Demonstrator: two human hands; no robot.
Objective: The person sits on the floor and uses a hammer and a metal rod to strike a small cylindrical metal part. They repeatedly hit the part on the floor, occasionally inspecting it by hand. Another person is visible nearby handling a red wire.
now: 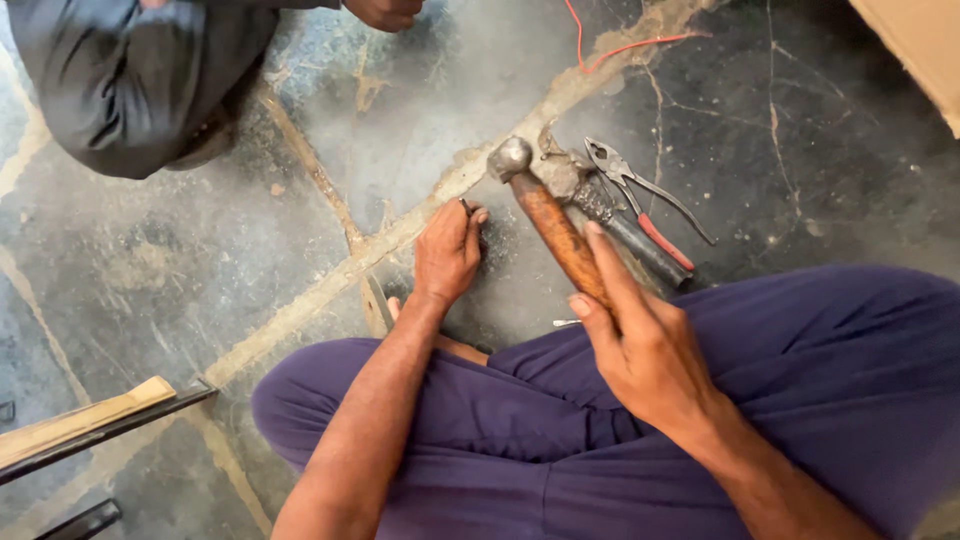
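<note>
- Head view: the person sits cross-legged on a cracked stone floor [200, 250], with purple trousers [800, 380] filling the lower half of the view.
- The right hand [640, 345] is wrapped around the wooden handle of a ball-peen hammer [548, 215], index finger stretched along the shaft; the steel head is raised just above the floor, tilted up and to the left.
- The left hand [447, 252] rests low on the floor, its fingertips pinched closed on a small dark metal piece [466, 207], too small to identify; it sits just left of and below the hammer head.
- Directly behind the hammer lies a heavy grey metal tool [610, 215], partly hidden by the handle, so its kind is unclear.
- Beside that lies a pair of pliers [640, 195] with one red-sleeved handle, jaws pointing up-left.
- A thin red wire [610, 45] curls across the floor at the top.
- Another person in dark grey clothing [130, 70] crouches at upper left, one hand [385, 12] at the top edge.
- A wooden strip on a dark metal bar [90, 425] juts in at lower left.
</note>
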